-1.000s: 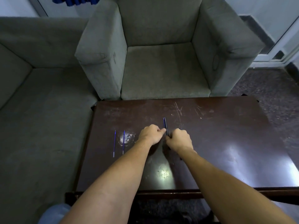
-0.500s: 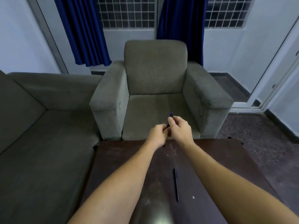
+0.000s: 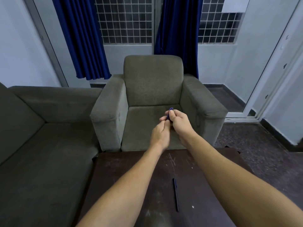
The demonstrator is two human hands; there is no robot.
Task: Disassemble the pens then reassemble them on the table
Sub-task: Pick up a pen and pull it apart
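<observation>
Blue plastic shows between the two hands: the blue pen [image 3: 168, 115] is held up in the air, well above the surface [image 3: 124, 176] and in front of the armchair [image 3: 152, 89]. The right hand [image 3: 180, 123] has its fingers [image 3: 174, 115] curled round the pen's upper part, with only the top end poking out. The left hand [image 3: 161, 133] comes in from below, and its fingers appear to pinch the lower end, though the exact contact is hidden behind the knuckles.

This looks like one joint of the pen being worked, by a twist or a pull. Whether the parts are coming apart or going back together cannot be told from here. The next move calls for both grips to stay firm while the hands turn or draw against each other along the pen's length, then for the pieces to come down onto the surface.

Counted: two pens, one held and a second pen [image 3: 175, 194] lying dark and whole on the surface between the forearms. Two hands, both busy. Beyond them are one armchair, one sofa [image 3: 41, 145] at the left, and two blue curtains [image 3: 85, 38].
</observation>
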